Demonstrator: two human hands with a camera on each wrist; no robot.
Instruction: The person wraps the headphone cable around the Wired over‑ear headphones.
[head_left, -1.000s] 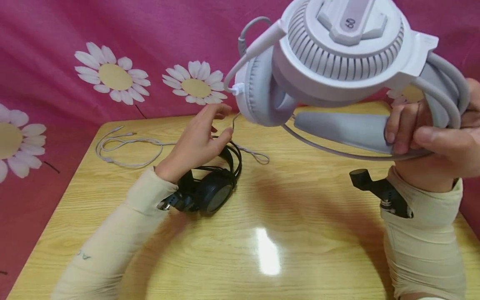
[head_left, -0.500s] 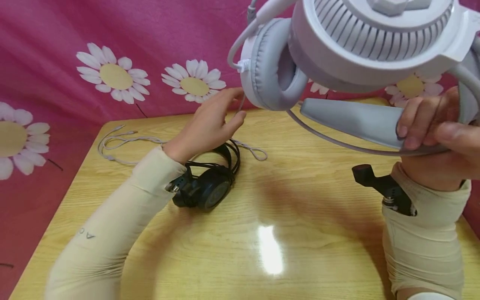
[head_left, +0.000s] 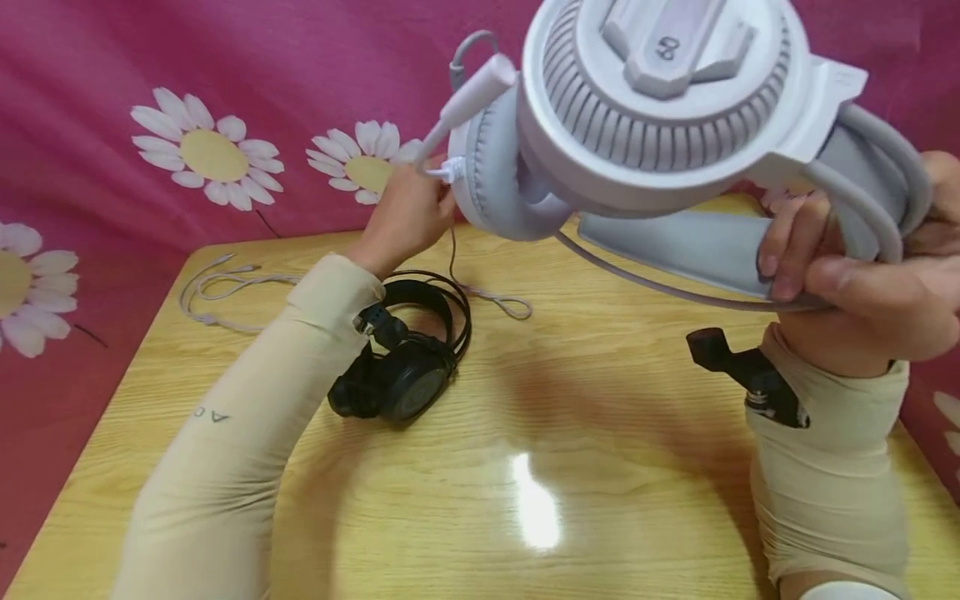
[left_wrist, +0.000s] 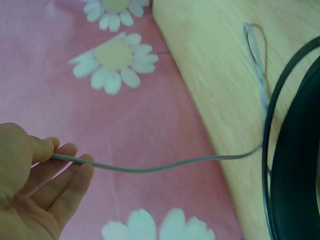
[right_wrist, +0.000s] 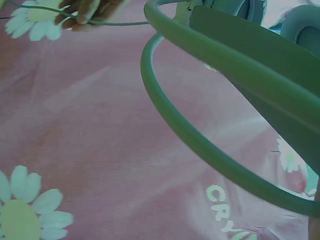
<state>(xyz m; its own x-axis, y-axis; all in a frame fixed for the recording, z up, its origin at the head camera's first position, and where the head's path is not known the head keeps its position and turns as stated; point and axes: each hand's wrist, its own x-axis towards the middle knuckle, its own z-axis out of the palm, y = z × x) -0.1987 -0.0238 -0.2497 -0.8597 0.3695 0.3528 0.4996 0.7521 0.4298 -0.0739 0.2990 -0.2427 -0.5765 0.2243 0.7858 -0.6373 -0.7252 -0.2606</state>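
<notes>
My right hand (head_left: 877, 275) grips a white over-ear headset (head_left: 667, 125) by its headband, lifted above the table. One round ear cup faces me, and a short boom microphone (head_left: 480, 92) sticks out at the left. My left hand (head_left: 408, 217) is behind the far ear cup, partly hidden in the head view. The left wrist view shows that hand pinching the headset's thin grey cable (left_wrist: 140, 170) between thumb and fingers. The cable runs from there down to the table. In the right wrist view the padded headband (right_wrist: 260, 55) and its outer bands (right_wrist: 200, 145) fill the right side.
Black headphones (head_left: 412, 379) lie on the wooden table (head_left: 600, 500) under my left forearm. The pale cable's plug ends (head_left: 225, 260) lie coiled at the back left, and a cable loop (head_left: 513, 308) lies right of the black headphones. A pink flowered cloth (head_left: 60, 125) hangs behind.
The white headset swung right and up, then came back left and lower. My left hand moved forward over the black headphones, and its fingers now pinch the cable.
</notes>
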